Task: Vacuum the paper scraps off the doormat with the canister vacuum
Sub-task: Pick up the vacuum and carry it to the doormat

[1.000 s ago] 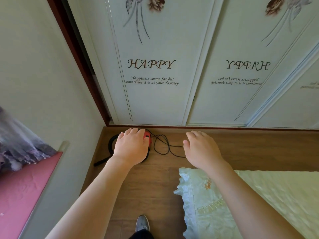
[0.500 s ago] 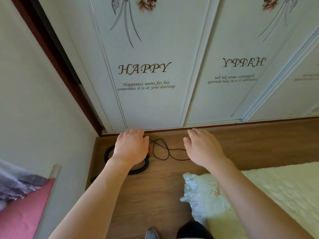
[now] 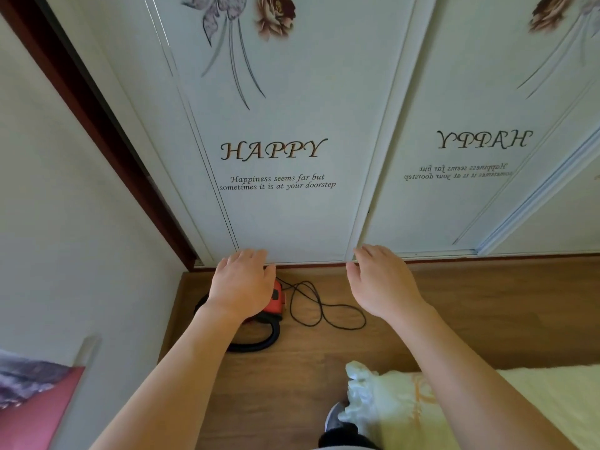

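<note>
Down in floor corner by sliding doors (image 3: 285, 206), red canister vacuum (image 3: 276, 298) sitting on wood floor (image 3: 487, 319), black hose (image 3: 259, 342) curling round its near side. Left hand (image 3: 242, 289) hovering over vacuum, covering most of it, fingers (image 3: 246, 256) spread loose, gripping nothing. Thin black cord (image 3: 324, 308) lying in loose loops just right of vacuum. Right hand (image 3: 383, 285) hanging above floor past cord, fingers relaxed, empty. Pale frilled bedding (image 3: 406, 404) showing at lower right. Doormat and scraps not showing.
</note>
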